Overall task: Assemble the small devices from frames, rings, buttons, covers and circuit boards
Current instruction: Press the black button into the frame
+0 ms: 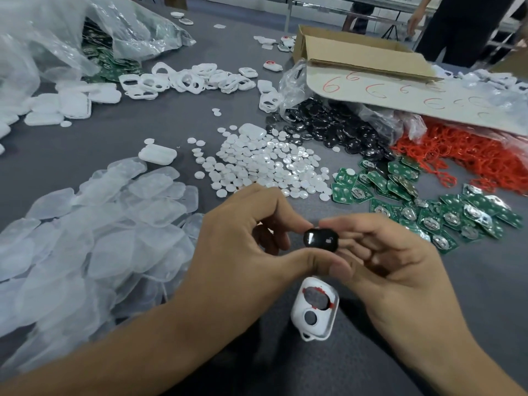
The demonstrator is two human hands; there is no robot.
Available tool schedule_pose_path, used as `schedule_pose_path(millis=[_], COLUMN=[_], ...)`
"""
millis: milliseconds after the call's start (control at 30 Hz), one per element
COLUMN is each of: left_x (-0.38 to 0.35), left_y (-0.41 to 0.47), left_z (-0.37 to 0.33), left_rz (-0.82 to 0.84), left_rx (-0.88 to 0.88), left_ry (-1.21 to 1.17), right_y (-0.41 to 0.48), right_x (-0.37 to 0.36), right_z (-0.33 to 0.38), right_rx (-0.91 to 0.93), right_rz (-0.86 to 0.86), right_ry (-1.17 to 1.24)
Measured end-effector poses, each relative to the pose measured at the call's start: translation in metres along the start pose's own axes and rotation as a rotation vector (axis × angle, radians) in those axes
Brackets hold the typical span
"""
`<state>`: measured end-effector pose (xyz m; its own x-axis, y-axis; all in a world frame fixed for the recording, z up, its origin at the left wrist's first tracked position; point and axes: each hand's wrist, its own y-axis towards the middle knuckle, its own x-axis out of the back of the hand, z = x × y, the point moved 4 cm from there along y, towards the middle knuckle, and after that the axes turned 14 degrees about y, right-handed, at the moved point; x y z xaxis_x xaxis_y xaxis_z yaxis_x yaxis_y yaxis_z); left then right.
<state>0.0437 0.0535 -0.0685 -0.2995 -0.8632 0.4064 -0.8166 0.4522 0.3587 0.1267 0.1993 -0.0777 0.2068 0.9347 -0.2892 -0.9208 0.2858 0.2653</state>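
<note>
Pinches a black button (321, 240) between the left grip (257, 235) and the right grip (383, 252), thumb and forefinger tips of both pressed on its rim, the other fingers loosely curled behind. Holds it in the air just above a white frame (314, 312) lying flat on the counter (200, 130) between the wrists, loop end toward the body. Red ring (331, 305) apparently seated round the larger of its two openings, going by the red edge there; smaller round opening bare.

Step in hand, judging from this: fitting the black button into the ringed opening. Calls next for turning the button to match the opening's outline, lowering it onto the frame and pressing it in evenly, probably with one grip freed to steady the frame.

Spread over the grey counter:
- translucent covers (100, 224) heaped at the left
- small white buttons (265, 167) straight ahead
- green circuit boards (428, 212) at the right
- more black buttons (343, 130) spilling from a plastic bag
- loose red rings (471, 155) beyond the boards
- spare white frames (194, 78) farther off
- an open cardboard box (357, 52) near the far edge

Beyond the counter, a person in dark clothes (463, 30) standing
</note>
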Motion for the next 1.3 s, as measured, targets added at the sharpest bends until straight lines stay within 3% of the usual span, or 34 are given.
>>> schedule_pose_path(millis=[233, 333, 467, 567, 633, 700, 833, 1033, 1167, 1300], left_x=[-0.006, -0.006, -0.001, 0.000, -0.005, -0.008, -0.006, -0.007, -0.010, -0.010], left_y=[0.000, 0.002, 0.003, 0.006, 0.005, 0.000, -0.004, -0.006, -0.008, -0.007], left_z=[0.002, 0.002, 0.008, 0.013, 0.015, 0.016, 0.010, 0.008, 0.008, 0.008], left_rz=[0.191, 0.244, 0.282, 0.447, 0.615, 0.682, 0.649, 0.559, 0.537, 0.509], left_rx=[0.139, 0.166, 0.101, -0.042, -0.077, -0.104, -0.190, -0.129, -0.149, -0.166], left_ry=[-0.216, -0.242, -0.060, 0.206, 0.288, 0.335, 0.456, 0.458, 0.480, 0.477], right_y=[-0.002, -0.004, -0.001, 0.003, 0.004, 0.002, -0.003, -0.009, -0.009, -0.004], right_x=[-0.002, -0.006, -0.003, 0.011, 0.017, 0.018, 0.013, 0.009, 0.008, 0.014], right_z=[-0.003, 0.000, 0.005, 0.010, 0.014, 0.019, 0.027, 0.017, 0.011, 0.005], right_rx=[-0.083, -0.045, -0.023, -0.048, -0.055, -0.022, 0.168, 0.218, 0.149, -0.061], right_rz=[0.007, 0.064, 0.034, -0.030, -0.005, 0.085, 0.310, 0.452, 0.350, 0.139], right_ry=[0.064, -0.049, -0.128, -0.075, -0.193, -0.407, -0.901, -1.049, -0.980, -0.761])
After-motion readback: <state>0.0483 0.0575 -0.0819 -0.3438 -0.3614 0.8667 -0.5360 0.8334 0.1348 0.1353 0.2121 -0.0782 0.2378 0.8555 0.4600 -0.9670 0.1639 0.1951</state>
